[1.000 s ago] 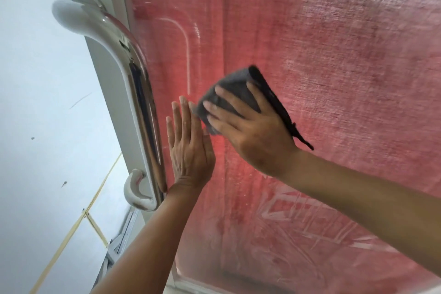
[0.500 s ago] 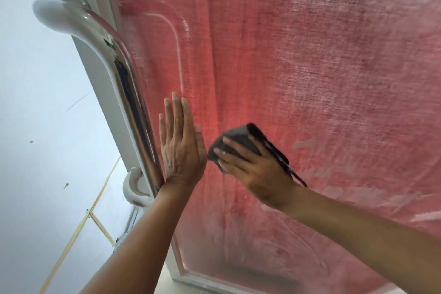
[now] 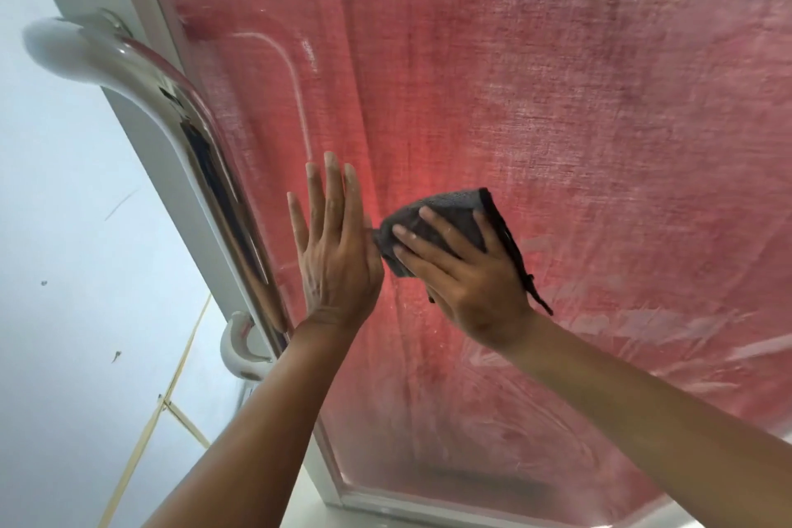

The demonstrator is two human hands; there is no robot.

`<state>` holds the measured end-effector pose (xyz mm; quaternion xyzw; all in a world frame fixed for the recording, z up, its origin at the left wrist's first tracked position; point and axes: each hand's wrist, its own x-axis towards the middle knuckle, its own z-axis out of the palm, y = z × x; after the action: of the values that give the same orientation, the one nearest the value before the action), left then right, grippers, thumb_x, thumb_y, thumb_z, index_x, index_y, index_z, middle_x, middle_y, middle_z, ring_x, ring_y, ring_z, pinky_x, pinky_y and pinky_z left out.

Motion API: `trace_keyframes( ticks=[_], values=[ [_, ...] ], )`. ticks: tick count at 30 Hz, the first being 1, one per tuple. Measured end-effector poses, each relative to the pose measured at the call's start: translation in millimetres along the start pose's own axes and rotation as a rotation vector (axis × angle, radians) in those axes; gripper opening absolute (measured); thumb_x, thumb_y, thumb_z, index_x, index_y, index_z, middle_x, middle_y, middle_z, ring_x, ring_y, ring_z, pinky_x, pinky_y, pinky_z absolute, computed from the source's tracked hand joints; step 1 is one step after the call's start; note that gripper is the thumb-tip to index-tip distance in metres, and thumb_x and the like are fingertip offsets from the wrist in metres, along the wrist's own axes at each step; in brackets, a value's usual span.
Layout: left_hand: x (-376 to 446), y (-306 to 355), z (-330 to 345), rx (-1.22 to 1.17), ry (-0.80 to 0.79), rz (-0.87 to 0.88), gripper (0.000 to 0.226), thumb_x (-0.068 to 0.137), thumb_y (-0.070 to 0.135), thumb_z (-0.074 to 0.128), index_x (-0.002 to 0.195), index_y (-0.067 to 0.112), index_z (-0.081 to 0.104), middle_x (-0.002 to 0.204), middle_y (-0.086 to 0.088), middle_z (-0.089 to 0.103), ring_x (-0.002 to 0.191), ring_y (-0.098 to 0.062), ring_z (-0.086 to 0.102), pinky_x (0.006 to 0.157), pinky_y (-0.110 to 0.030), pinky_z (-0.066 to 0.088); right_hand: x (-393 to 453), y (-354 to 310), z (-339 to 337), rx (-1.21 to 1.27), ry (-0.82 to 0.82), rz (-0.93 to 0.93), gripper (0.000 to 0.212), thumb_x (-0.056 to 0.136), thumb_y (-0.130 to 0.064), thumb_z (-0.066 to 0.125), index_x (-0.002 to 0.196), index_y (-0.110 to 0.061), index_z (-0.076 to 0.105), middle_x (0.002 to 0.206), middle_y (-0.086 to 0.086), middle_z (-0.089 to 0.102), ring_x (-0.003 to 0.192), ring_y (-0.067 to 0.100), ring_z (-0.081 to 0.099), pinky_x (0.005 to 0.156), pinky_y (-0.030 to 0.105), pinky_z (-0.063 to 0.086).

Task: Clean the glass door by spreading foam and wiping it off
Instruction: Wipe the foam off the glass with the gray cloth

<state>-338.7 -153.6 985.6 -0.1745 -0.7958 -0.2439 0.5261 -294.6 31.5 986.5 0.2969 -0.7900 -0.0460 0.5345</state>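
glass door [image 3: 557, 120] | left hand [image 3: 334, 253] flat, fingers straight | right hand [image 3: 467, 283] presses cloth [image 3: 437, 219]

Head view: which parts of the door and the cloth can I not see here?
- Glass door: top and right side cut off by the frame edges.
- Grey cloth: lower part hidden under the right hand.
- Glass beneath the flat left hand: hidden.
- Door handle: lower mount blurred.

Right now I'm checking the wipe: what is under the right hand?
Under the right hand a folded dark grey cloth is pressed on the glass door, its edge trailing past the wrist. The glass beneath cloth and palm is covered, so any foam there cannot be seen.
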Motion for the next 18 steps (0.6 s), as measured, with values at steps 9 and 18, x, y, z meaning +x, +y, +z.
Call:
trace_keyframes(
  ticks=[9, 18],
  values=[
    [46.0, 30.3, -0.2, -0.028, 0.001, 0.28, 0.054, 0.108, 0.013, 0.033, 0.161, 0.007, 0.02, 0.168, -0.012, 0.019, 0.158, -0.022, -0.001, 0.127, -0.055, 0.001, 43.5, 35.8, -26.9, -0.107, 0.354, 0.439, 0.027, 0.104, -0.018, 0.061, 0.13, -0.019, 0.07, 0.146, -0.003, 0.058, 0.148, 0.027, 0.038, 0.122, 0.064, 0.015],
    [57.9, 36.9, 0.1, -0.05, -0.037, 0.361, 0.058, 0.106, 0.014, 0.043, 0.159, 0.006, 0.023, 0.167, -0.008, 0.016, 0.158, -0.022, -0.002, 0.126, -0.059, -0.002, 15.4, 94.9, -67.6, -0.177, 0.515, 0.672, 0.026, 0.103, -0.012, 0.06, 0.127, -0.01, 0.07, 0.144, 0.002, 0.055, 0.143, 0.04, 0.044, 0.118, 0.072, 0.02]
  ],
)
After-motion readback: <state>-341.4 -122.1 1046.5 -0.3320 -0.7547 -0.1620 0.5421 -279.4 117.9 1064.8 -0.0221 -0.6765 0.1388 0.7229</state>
